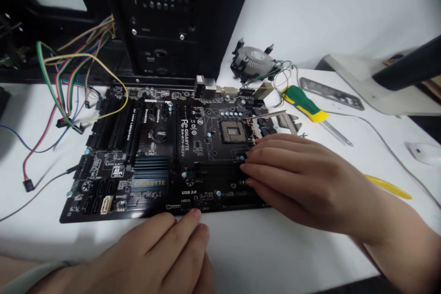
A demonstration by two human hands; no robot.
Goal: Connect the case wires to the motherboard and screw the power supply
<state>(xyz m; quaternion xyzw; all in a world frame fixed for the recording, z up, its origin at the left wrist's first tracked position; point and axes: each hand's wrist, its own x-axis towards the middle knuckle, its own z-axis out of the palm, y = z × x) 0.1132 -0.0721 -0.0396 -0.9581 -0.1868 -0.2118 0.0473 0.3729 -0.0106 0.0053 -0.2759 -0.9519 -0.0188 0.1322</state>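
A black Gigabyte motherboard [151, 156] lies flat on the white table, with its bare CPU socket [232, 131] uncovered. The socket's metal load plate [267, 117] stands raised on its far right side. My right hand [296, 179] rests over the board's right part, its fingertips on the board just below the socket and nothing visible in them. At the near edge, my left hand [161, 248] touches the board with its fingertips. Its thumb is hidden.
A black PC case [165, 18] stands behind the board, with multicoloured wires [76, 73] trailing out. A CPU cooler [253, 60], a green-and-yellow screwdriver [305, 103] and a metal I/O shield [330, 93] lie at the far right. A yellow strip [389, 187] lies beyond my right hand.
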